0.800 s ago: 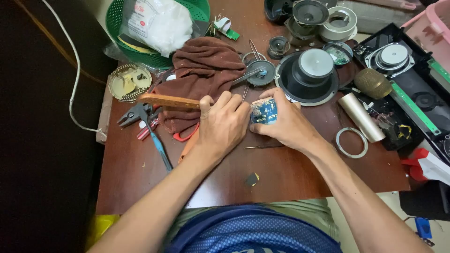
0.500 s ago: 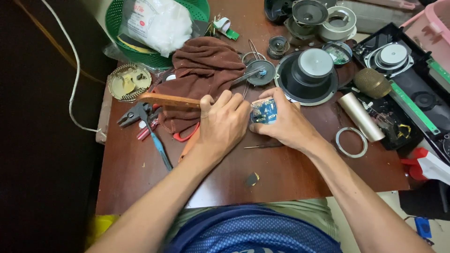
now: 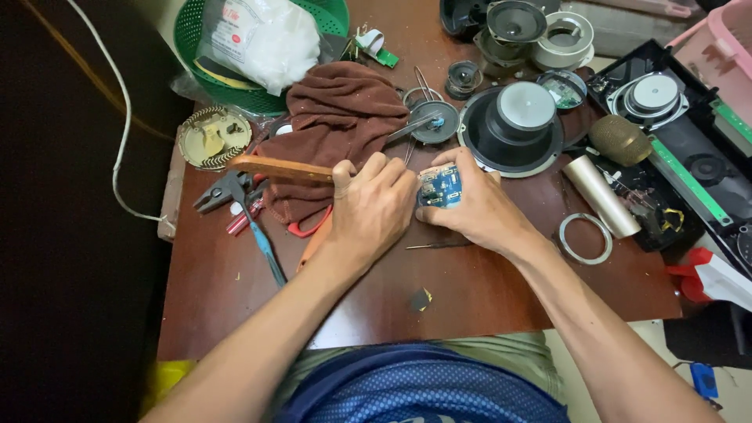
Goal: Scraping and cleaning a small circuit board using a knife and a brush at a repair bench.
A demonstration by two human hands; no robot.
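Observation:
My right hand (image 3: 474, 207) grips a small blue circuit board (image 3: 439, 188) between thumb and fingers, just above the brown table (image 3: 486, 290). My left hand (image 3: 370, 211) is curled beside it, its fingertips touching the board's left edge. The wooden handle of a tool (image 3: 278, 168) sticks out to the left from under my left thumb; whether the hand holds it is unclear. A thin metal pin (image 3: 435, 246) lies on the table below both hands.
A brown cloth (image 3: 341, 113) lies behind my hands, a large black speaker (image 3: 517, 125) to its right. Pliers (image 3: 227, 192), a blue-handled tool (image 3: 262, 243), a metal ring (image 3: 585, 237), a silver cylinder (image 3: 599, 194), a green basket (image 3: 258, 47) and more speaker parts crowd the table.
Both hands stay almost in place on the circuit board. My left fingers have shifted slightly against it.

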